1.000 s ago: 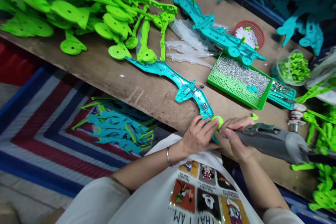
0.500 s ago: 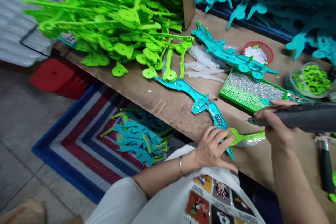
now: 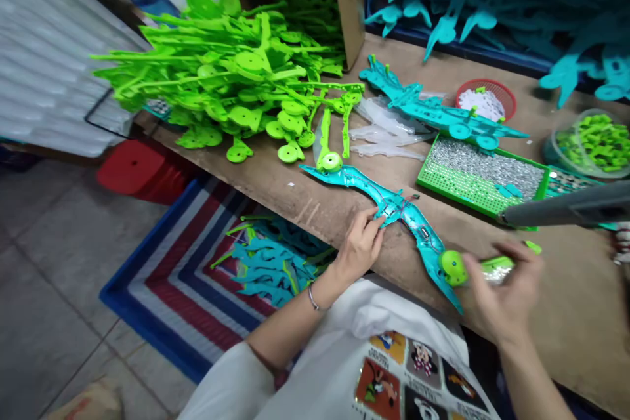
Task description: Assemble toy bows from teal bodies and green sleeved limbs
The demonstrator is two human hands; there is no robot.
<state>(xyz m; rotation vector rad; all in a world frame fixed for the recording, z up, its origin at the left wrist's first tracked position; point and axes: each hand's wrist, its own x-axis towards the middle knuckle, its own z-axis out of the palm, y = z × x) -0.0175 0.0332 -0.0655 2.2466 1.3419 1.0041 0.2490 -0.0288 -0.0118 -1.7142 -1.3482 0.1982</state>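
Turquoise plastic formed the curved frame (image 3: 420,220) that lay across the near edge of the brown bench (image 3: 315,200) in the head view, thin wires running along its hollow side. The left hand (image 3: 358,246) had its fingers bent, their tips touching the middle of the frame, though whether they pinched it or only rested there could not be told. The right hand (image 3: 514,289), blurred, was half curled over the lime arm (image 3: 497,269) beside the frame's right end, where a round green disc (image 3: 453,268) sat; whether it gripped the arm could not be told either. Above that hand, a grey tool (image 3: 566,207) reached in from the right, its tip near the close edge of the green tray (image 3: 457,198) of small silvery pieces (image 3: 492,164). A second turquoise frame (image 3: 438,115) overlapped the tray's far edge, between clear plastic pieces (image 3: 388,134) on the left and a red basket (image 3: 512,102) on the far side. A clear tub (image 3: 556,144) of lime bits was on the right, and a heap of lime parts (image 3: 221,79) covered the far left of the bench
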